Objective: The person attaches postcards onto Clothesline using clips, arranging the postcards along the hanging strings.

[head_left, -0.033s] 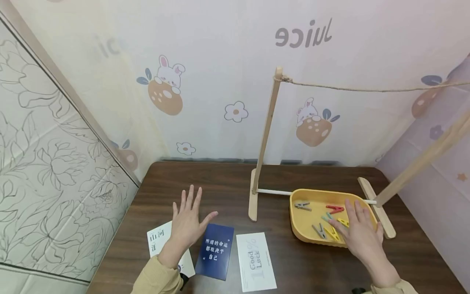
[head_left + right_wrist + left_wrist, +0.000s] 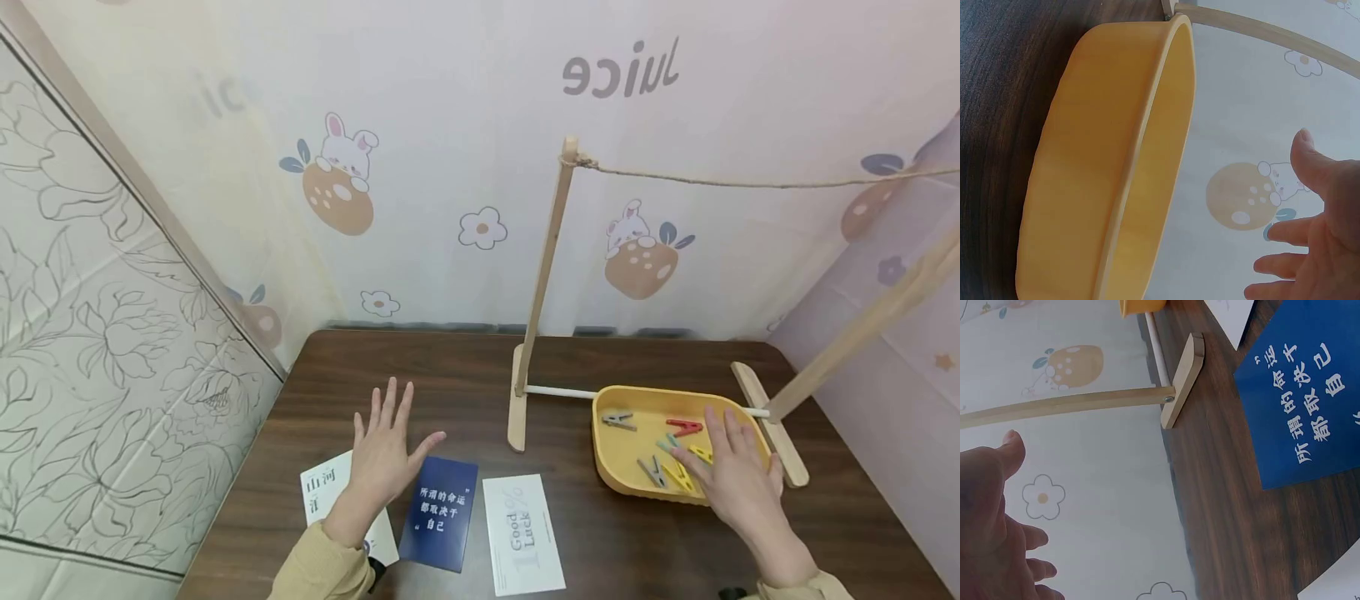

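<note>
both raised: left hand (image 2: pixel 382 458) near cards (image 2: pixel 438 512) | right hand (image 2: pixel 738 479) near basket (image 2: pixel 618 457) | grips spread, holding nothing

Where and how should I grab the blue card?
Probably pinch the blue card at its far edge, with the left hand coming from beyond it. The card lies flat, so that edge likely needs lifting first; bare table adjoins it, while a white card and the Good Luck card flank its sides.

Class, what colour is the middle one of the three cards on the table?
The middle card is deep blue, seen best from the left wrist.
</note>
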Motion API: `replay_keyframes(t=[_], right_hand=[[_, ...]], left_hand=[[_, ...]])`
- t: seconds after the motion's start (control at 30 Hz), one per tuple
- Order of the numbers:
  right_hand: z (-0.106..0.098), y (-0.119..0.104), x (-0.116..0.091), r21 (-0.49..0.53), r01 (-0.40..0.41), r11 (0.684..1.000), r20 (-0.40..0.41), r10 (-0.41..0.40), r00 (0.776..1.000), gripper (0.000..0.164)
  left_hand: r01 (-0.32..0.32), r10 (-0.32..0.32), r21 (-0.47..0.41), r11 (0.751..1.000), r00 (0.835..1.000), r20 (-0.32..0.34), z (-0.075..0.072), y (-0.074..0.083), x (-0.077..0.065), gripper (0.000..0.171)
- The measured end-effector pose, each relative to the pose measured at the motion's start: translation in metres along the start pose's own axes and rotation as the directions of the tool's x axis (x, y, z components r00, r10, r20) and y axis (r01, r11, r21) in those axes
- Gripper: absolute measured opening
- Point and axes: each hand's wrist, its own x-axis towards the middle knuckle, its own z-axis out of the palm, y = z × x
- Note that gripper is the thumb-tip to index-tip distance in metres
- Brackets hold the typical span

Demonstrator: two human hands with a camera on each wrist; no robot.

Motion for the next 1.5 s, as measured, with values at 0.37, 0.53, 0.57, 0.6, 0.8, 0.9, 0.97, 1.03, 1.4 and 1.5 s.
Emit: replay_keyframes(t=[0.37,0.53,0.57,0.6,0.8,0.9,0.97,1.03,1.4,1.5], right_hand=[[0.004,-0.005,-0.002,0.02,-0.002,1.0,0.022,0.002,1.0,0.082],[0.008,-0.008,-0.006,0.034,0.016,0.999,0.021,-0.017,1.0,0.081],[0.009,-0.009,-0.007,0.036,0.018,0.999,0.023,-0.019,1.0,0.081],[0.009,-0.009,-0.007,0.037,0.02,0.999,0.025,-0.021,0.999,0.08],[0.015,-0.01,-0.01,0.064,0.035,0.997,0.014,-0.036,0.999,0.08],[0.02,-0.011,-0.012,0.093,0.036,0.995,0.012,-0.037,0.999,0.079],[0.023,-0.011,-0.014,0.106,0.04,0.994,0.008,-0.041,0.999,0.077],[0.026,-0.011,-0.016,0.12,0.046,0.992,0.002,-0.046,0.999,0.074],[0.048,-0.011,-0.02,0.163,0.163,0.973,-0.103,-0.147,0.984,0.062],[0.054,-0.01,-0.021,0.163,0.188,0.969,-0.126,-0.169,0.978,0.057]], left_hand=[[-0.019,0.017,-0.056,0.998,0.999,-0.033,-0.002,0.008,0.003,0.086],[-0.039,0.032,-0.099,0.994,0.997,-0.069,-0.003,0.015,0.006,0.084],[-0.047,0.038,-0.111,0.993,0.996,-0.084,-0.003,0.017,0.008,0.084],[-0.055,0.043,-0.123,0.991,0.994,-0.099,-0.003,0.019,0.009,0.084],[-0.126,0.078,-0.219,0.967,0.973,-0.218,-0.001,0.034,0.022,0.082],[-0.16,0.087,-0.256,0.953,0.958,-0.274,0.001,0.039,0.028,0.082],[-0.184,0.092,-0.284,0.941,0.947,-0.309,0.002,0.043,0.032,0.081],[-0.206,0.095,-0.312,0.928,0.937,-0.336,0.003,0.046,0.037,0.08],[-0.296,0.09,-0.578,0.76,0.929,-0.358,0.011,0.067,0.07,0.069],[-0.295,0.081,-0.634,0.715,0.935,-0.344,0.014,0.073,0.079,0.068]])
